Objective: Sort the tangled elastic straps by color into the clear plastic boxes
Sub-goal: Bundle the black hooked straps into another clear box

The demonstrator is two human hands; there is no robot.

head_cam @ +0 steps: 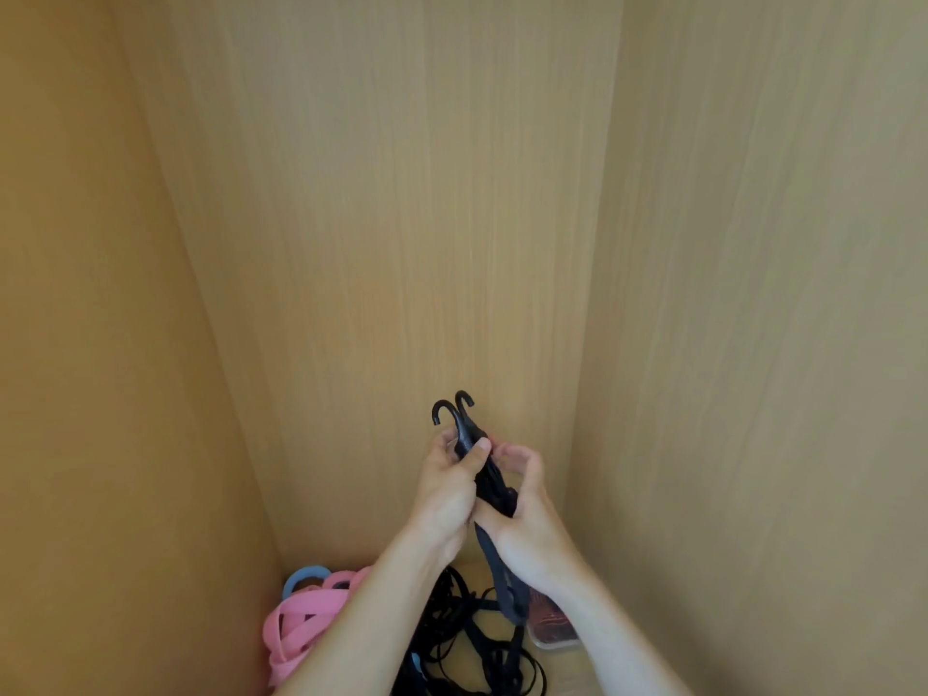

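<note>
Both my hands hold one black elastic strap [489,482] up in front of the wooden back wall. My left hand [447,487] grips its upper part, thumb pressed on it just below two black hooks [452,409] that stick up. My right hand [527,514] curls round the folded strap lower down, and a strap end hangs below it. Beneath my arms lies a tangle of black straps [472,640]. Pink straps [306,625] and a blue strap [304,577] lie piled at the lower left. A clear plastic box [552,627] with dark red contents shows at the lower right.
Wooden panels enclose the space: a left wall [100,394], a back wall [401,193] and a right wall [753,344]. The wooden floor [567,670] shows only at the bottom, mostly covered by straps and my forearms.
</note>
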